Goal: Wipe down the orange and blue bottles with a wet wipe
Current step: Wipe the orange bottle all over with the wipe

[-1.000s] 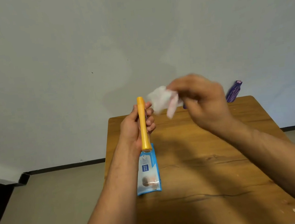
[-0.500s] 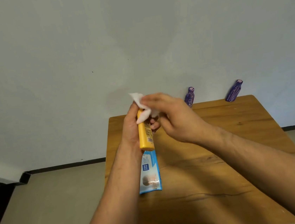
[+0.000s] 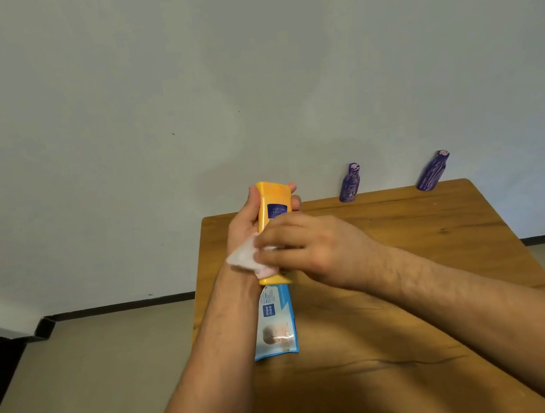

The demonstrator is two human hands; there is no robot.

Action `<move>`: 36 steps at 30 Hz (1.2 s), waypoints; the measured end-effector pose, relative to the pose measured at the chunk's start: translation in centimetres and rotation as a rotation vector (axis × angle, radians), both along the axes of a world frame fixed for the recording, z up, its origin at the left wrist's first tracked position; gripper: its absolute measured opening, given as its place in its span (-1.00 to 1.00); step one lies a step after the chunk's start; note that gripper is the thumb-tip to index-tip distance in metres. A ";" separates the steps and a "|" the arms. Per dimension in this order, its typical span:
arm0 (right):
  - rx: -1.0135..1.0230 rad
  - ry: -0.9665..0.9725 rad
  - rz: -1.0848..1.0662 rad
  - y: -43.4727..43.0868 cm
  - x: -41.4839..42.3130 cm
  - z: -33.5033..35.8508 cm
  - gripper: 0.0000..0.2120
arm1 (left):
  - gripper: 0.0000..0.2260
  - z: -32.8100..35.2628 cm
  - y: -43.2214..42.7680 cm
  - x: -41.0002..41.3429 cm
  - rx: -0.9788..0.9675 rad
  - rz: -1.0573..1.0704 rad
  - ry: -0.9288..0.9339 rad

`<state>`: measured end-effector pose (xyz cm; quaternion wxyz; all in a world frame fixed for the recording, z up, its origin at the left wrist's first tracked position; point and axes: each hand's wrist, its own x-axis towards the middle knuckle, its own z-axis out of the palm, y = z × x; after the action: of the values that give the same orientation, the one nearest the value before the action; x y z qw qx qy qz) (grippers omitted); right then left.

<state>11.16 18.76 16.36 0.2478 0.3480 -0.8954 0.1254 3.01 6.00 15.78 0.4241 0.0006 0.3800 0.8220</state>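
My left hand (image 3: 244, 224) grips an orange bottle (image 3: 272, 204) upright above the left part of the wooden table (image 3: 393, 294), its dark blue label facing me. My right hand (image 3: 306, 246) holds a white wet wipe (image 3: 244, 257) and presses it against the bottle's lower half, hiding that part. Two blue-purple bottles stand at the table's far edge by the wall, one near the middle (image 3: 350, 183) and one to the right (image 3: 433, 171).
A blue and white wet-wipe pack (image 3: 274, 321) lies flat on the table just below the orange bottle, near the left edge. A grey wall rises behind the table. Beige floor shows on both sides.
My right hand brought the wipe from the air to the bottle's top, then slid it down to the lower half. My left hand has turned the bottle so its label faces me.
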 end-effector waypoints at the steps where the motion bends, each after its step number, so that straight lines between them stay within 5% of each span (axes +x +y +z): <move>1: -0.048 0.004 -0.058 0.9 -0.8 0.1 -0.78 | -0.56 -0.1 0.1 0.2 0.020 -0.010 -0.002; 4: -0.254 -0.018 -0.330 2.4 -2.1 1.0 -0.78 | -0.61 -0.9 0.4 0.6 0.034 0.015 0.011; 9: 0.011 0.056 -0.111 0.8 -0.7 0.5 -0.83 | -0.53 -0.1 0.1 0.9 -0.047 0.071 0.083; 13: -0.292 0.095 -0.475 1.6 -2.2 1.8 -0.71 | -0.53 -1.0 0.9 1.3 -0.013 0.163 0.117; 18: -0.293 0.028 -0.364 -1.4 -2.0 2.0 -0.75 | -0.76 -0.9 1.4 1.5 -0.035 0.191 0.199; 22: -0.464 0.060 -0.563 0.3 -2.8 2.1 -0.65 | -0.47 -1.1 1.0 1.3 -0.027 0.213 0.151; 28: -0.336 0.018 -0.341 -2.2 -2.8 1.3 -0.76 | -0.73 -2.4 1.0 0.9 -0.056 0.161 0.186; 33: -0.491 0.032 -0.591 -1.3 -2.7 0.6 -0.71 | -0.54 -1.1 0.8 1.4 -0.077 0.194 0.147; 36: -0.381 0.049 -0.351 -3.1 -2.0 0.3 -0.75 | -0.71 -2.3 1.0 0.9 -0.074 0.200 0.179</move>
<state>9.14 15.67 16.68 0.3482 0.1373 -0.8961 0.2385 3.90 7.01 13.51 0.3042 0.0204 0.4444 0.8423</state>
